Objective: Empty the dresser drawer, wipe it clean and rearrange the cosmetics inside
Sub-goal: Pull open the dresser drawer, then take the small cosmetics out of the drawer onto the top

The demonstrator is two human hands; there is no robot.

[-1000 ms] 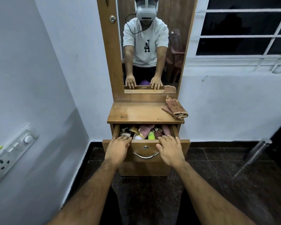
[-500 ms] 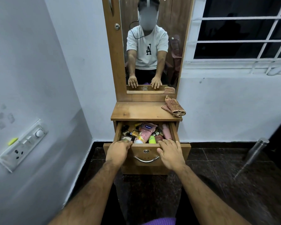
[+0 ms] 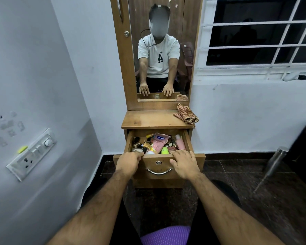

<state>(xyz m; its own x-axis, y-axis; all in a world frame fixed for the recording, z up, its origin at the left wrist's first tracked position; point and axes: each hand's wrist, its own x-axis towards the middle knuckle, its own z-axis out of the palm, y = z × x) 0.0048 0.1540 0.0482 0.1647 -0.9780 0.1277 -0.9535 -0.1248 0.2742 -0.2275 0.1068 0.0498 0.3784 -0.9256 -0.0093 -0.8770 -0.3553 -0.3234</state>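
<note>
Drawer (image 3: 158,167) at frame centre, pulled out, long axis running away from you. Your left hand (image 3: 129,162) grips its front edge; right hand (image 3: 185,163) rests spread there. Cosmetics (image 3: 158,144) lie just beyond both hands.

Dresser drawer (image 3: 129,147) pulled out below the dresser top (image 3: 148,119), cosmetics (image 3: 157,143) heaped inside.

Folded cloth (image 3: 186,114) at the top's right rear corner, overhanging the right edge; mirror (image 3: 159,50) upright behind the top. Inside the drawer: small jars along the left wall, tubes across the middle, a bottle (image 3: 180,142) along the right wall. Left hand (image 3: 130,162) on the front edge's left end, right hand (image 3: 185,163) on its right end, handle (image 3: 159,171) on the front panel between them. Switch panel (image 3: 31,154) on the left wall; window (image 3: 258,32) right of the mirror.
</note>
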